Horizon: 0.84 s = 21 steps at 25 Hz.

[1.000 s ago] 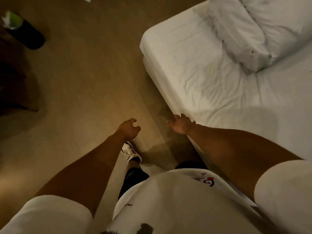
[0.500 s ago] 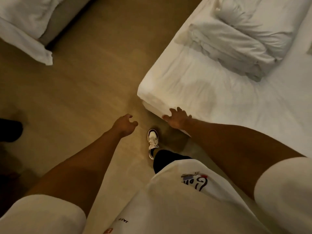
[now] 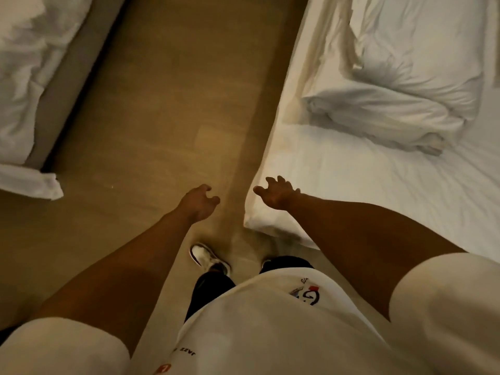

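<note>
The work in hand looks like making up the bed that fills the right half of the frame, and by my reading it is at an early stage. A white fitted sheet already covers the mattress and looks fairly smooth, with light creases, down to the near corner at centre right. The duvet is not spread: it lies bundled and folded in the upper right, on top of the sheet, well apart from both hands.

The right hand reaches out over the sheet's edge just above that near corner, fingers spread apart and gripping nothing. The frame is soft, so I cannot tell whether the fingertips touch the cloth or hover over it. The left hand hangs over the wooden floor in the middle of the frame, fingers loosely curled, thumb apart from them, holding nothing.

What seems left is most of the job: taking hold of the duvet, opening it out and laying it flat. A second bed with rumpled white linen sits in the upper left.
</note>
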### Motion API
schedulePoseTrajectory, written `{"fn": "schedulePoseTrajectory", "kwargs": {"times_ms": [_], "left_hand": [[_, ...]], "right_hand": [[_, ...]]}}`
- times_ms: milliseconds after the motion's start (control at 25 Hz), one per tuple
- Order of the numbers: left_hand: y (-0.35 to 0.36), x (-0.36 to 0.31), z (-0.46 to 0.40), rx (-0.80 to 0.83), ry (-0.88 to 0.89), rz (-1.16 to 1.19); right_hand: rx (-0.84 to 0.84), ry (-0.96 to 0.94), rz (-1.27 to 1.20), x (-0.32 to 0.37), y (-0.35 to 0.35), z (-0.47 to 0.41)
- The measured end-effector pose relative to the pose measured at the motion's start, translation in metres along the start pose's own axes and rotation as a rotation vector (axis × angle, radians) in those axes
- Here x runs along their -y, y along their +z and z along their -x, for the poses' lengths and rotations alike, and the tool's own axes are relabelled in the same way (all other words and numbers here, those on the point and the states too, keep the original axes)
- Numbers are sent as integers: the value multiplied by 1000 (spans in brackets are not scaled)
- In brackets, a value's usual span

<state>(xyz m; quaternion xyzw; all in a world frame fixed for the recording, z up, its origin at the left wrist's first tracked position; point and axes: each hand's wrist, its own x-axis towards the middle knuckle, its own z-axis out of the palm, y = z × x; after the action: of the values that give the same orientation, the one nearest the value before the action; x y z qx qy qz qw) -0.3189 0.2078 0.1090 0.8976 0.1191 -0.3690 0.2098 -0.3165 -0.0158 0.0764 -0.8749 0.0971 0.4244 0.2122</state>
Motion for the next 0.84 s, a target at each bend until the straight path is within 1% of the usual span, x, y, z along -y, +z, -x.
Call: {"fn": "schedulePoseTrajectory", "kwargs": {"times_ms": [120,200,360,440,560,640,840], "left_hand": [[-71,1,-79,63,80,-44],[-117,-9,-125,103,151,-83],[-201,-57,-197,183,293,-164],[-235,-94,-237,214,373,-247],[-265,-166,-299,208,472,-346],[-278,-212,-330,212,510,-382],[-321,-338,-415,241,585,-461]], "right_hand": [[-58,69,-50,57,-36,-54],[-104,133,-137,89,-62,-80],[-192,263,-287,132,-110,-116],[-254,316,-375,144,-144,-135],[-341,387,-476,143,-199,-170],[-367,418,-512,137,-230,-198],[-403,432,-650,124,-338,-276]]}}
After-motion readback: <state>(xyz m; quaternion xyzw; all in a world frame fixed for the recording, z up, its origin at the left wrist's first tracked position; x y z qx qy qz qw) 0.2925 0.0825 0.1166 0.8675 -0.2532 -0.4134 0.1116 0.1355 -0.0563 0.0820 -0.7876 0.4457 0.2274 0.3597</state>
